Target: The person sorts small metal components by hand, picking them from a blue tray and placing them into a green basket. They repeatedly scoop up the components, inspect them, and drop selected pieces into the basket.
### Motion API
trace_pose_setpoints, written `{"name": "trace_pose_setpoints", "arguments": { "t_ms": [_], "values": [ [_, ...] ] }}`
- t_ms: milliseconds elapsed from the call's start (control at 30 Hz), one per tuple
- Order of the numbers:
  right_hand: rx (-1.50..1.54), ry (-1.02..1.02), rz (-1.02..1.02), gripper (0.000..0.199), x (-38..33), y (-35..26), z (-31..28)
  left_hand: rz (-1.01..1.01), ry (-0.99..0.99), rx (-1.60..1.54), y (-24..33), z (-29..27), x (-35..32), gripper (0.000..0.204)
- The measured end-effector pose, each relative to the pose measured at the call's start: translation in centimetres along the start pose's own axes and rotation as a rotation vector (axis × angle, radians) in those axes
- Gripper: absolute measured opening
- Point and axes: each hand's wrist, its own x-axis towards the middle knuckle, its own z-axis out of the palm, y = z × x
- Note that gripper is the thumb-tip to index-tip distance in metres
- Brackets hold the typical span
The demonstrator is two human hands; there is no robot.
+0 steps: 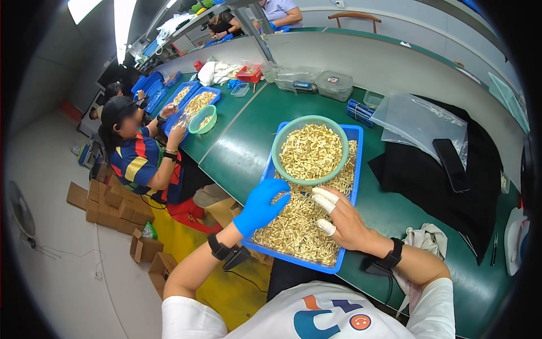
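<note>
A blue tray [258, 239] full of small brass-coloured metal pieces [293, 226] lies on the bench before me. Toward its far end a light green round bowl [275, 151] rests, heaped with the same pieces. My left hand [261, 207], in a blue glove, is over the tray's left side just below the bowl. Its fingers are curled together, and what they hold, if anything, is too small to make out. My right hand [345, 221] has white finger cots on several fingertips. Thumb and fingers are apart above the pieces, near the bowl's lower rim.
Right of the tray lie black cloth [418, 186], a phone [451, 165] and clear plastic bags [420, 121]. Lidded plastic boxes [334, 85] and blue pens [360, 112] line the back. A co-worker [135, 147] sits at left by more blue trays [213, 90]. Cardboard boxes [113, 206] stand on the floor.
</note>
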Motion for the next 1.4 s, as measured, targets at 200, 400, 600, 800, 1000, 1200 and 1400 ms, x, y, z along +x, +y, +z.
{"name": "trace_pose_setpoints", "arguments": {
  "t_ms": [200, 400, 600, 800, 1000, 1200, 1400],
  "values": [
    [-0.004, -0.014, 0.0, 0.05, -0.1, 0.0, 0.2, 0.546, -0.242, 0.885, -1.2, 0.7, -2.4, 0.046],
    [-0.024, -0.03, 0.005, 0.05, -0.2, -0.2, 0.4, 0.244, -0.43, 0.932, -2.0, 1.7, -2.6, 0.042],
    [-0.018, -0.022, -0.002, 0.05, -0.2, -0.1, 0.1, 0.087, -0.257, 0.812, -2.1, 1.6, -2.9, 0.034],
    [0.017, 0.002, 0.006, 0.049, -0.5, 0.2, 0.4, -0.581, 0.04, -0.515, 1.2, 3.6, -2.5, 0.026],
    [0.083, 0.023, 0.029, 0.047, 0.1, -0.1, 0.2, -0.505, -0.086, -2.246, -0.4, 8.1, -3.8, 0.028],
    [0.082, 0.006, 0.039, 0.045, -0.1, 0.2, 0.0, -0.53, 0.299, -2.09, 3.6, 9.6, -4.0, 0.042],
    [-0.017, -0.068, -0.034, 0.046, 0.1, 0.0, 0.1, -0.314, 0.153, -2.012, 3.4, 9.6, -4.0, 0.055]
  ]
}}
